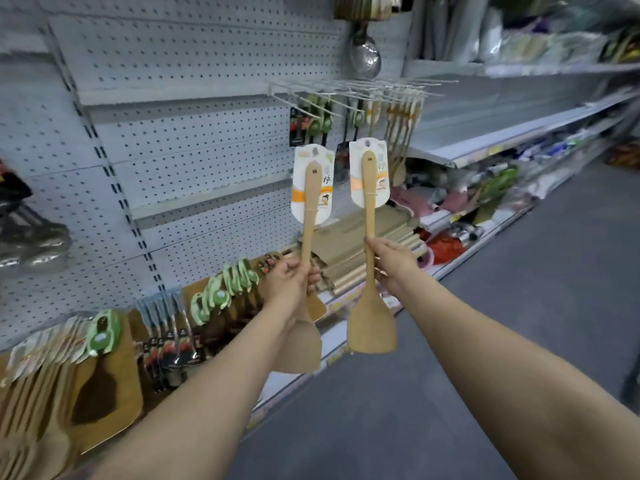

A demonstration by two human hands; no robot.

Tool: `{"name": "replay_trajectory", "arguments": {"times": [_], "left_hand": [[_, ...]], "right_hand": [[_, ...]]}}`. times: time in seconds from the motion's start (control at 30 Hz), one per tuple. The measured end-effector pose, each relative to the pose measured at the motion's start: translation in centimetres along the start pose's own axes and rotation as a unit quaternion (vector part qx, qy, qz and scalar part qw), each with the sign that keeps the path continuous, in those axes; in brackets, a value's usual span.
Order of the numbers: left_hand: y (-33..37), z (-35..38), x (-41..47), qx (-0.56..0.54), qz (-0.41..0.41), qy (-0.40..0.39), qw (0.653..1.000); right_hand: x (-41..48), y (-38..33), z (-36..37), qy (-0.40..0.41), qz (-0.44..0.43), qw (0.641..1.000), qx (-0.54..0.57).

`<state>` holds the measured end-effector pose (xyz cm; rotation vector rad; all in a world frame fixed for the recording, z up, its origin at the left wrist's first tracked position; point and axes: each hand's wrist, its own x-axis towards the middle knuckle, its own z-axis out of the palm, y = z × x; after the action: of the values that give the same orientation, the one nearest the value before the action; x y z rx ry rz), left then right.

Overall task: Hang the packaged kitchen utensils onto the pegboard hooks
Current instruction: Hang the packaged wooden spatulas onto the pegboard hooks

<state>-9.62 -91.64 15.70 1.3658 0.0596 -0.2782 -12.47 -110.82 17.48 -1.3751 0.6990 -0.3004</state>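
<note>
**Holding two spatulas up below the hooks**

Left hand (pixel 289 278) has its fingers curled tight round the left spatula (pixel 309 209), low on the handle just above the blade. Right hand (pixel 389 261) grips the right spatula (pixel 370 188) the same way, thumb and fingers closed on the wood. Both spatulas stand near upright at mid-frame, blades down, side by side but apart.

The low grip seems chosen to keep the top ends free. The left card (pixel 298 188) and right card (pixel 356 174) are fixed behind the handle tips, and each has a hanging hole at its top edge, the part that has to meet a hook. Keeping the blades down puts those holes uppermost.

Above the cards, in the upper centre of the frame, a row of wire hooks (pixel 363 90) juts out from the pegboard (pixel 194 140). The card tops sit below the hooks and touch none of them, so neither spatula is hung yet. The nearer hooks look bare, while those further right carry hung utensils (pixel 401 116). A ladle (pixel 365 57) hangs higher up.

With a spatula in each hand there is no free hand to steady a card, so a thin card could bend away from the hook tip. Threading one hole at a time would probably be safer.

Along the lower left lies more stock (pixel 104 341) on the bottom shelf, likely waiting its turn.
</note>
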Motion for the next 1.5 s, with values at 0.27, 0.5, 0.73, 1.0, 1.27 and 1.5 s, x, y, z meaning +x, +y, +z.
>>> {"name": "replay_trajectory", "arguments": {"times": [0.27, 0.5, 0.73, 1.0, 1.27, 1.5], "left_hand": [[0.6, 14.4, 7.3, 0.004, 0.060, -0.048, 0.997], [1.1, 28.3, 18.0, -0.025, 0.079, -0.080, 0.993], [1.1, 40.1, 28.8, -0.006, 0.056, -0.087, 0.995], [-1.2, 49.7, 37.4, -0.007, 0.075, -0.048, 0.996], [-4.4, 59.5, 44.6, -0.045, 0.091, 0.096, 0.990], [-4.3, 65.9, 46.2, -0.048, 0.105, 0.210, 0.971]], "right_hand": [[9.8, -5.2, -9.1, 0.035, -0.038, 0.997, 0.051], [24.0, -11.1, -15.1, 0.046, -0.047, 0.997, 0.050], [38.2, -16.4, -20.9, 0.057, -0.053, 0.996, 0.047], [53.4, -18.4, -25.7, 0.032, -0.044, 0.997, 0.054], [69.5, -20.3, -27.4, -0.091, -0.054, 0.994, -0.004], [77.8, -21.7, -28.4, -0.203, -0.036, 0.978, -0.035]]}}
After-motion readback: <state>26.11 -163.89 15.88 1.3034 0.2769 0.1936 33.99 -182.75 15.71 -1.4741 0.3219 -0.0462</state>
